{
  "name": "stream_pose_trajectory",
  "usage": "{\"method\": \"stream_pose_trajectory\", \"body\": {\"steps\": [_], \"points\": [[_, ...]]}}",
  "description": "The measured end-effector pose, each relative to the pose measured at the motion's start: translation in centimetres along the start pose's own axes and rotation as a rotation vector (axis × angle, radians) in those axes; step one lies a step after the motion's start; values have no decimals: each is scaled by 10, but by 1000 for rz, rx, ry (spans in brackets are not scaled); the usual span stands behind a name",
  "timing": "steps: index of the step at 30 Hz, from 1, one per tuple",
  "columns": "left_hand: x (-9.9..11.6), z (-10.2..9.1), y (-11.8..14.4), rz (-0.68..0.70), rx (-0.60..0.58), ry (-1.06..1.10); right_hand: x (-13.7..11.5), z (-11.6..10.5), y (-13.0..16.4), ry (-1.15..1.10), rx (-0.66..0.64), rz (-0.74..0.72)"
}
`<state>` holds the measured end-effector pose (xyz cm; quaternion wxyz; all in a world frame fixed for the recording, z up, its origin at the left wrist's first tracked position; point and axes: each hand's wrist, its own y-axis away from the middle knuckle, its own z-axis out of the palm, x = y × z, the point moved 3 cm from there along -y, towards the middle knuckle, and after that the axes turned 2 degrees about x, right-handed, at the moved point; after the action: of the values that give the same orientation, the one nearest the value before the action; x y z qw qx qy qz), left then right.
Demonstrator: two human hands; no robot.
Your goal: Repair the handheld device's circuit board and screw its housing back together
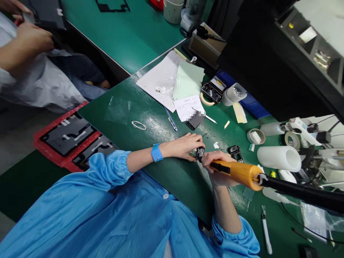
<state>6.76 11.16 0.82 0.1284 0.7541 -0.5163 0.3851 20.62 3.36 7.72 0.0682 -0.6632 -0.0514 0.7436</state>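
Note:
My left hand (185, 146), with a blue band on its wrist, closes its fingers around a small black electronic device (199, 153) with a bit of green circuit board showing. In my right hand (219, 161) is a hot air gun (239, 173) with a yellow-orange handle and a thick black hose running off to the right. Its front end is partly hidden by the fingers, close beside the device. A dark phone-like device (195, 121) lies just beyond my left hand. Behind my right hand sits an opened black casing (235, 154); small dark bits and a white scrap (216, 145) lie nearby.
Papers (185, 107) and a blue pen (170, 119) lie toward the back, with a coiled white cable (139, 125) at left. Tape rolls, a white cylinder (279, 158) and a craft knife (266, 229) are at right. A co-worker's hand (34, 37) is at upper left.

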Motion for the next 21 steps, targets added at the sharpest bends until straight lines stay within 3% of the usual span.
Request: {"method": "stream_pose_trajectory", "body": {"steps": [4, 9, 13, 21], "points": [[1, 1, 0, 9, -9, -29, -5, 1, 0, -34, -1, -80], [4, -1, 1, 23, -14, -49, -30, 2, -6, -84, -24, -173], [6, 1, 1, 21, -10, -62, -39, -13, -21, -68, 120, -273], [10, 8, 0, 57, 65, -54, -10, -54, -67, -10, 487, -305]]}}
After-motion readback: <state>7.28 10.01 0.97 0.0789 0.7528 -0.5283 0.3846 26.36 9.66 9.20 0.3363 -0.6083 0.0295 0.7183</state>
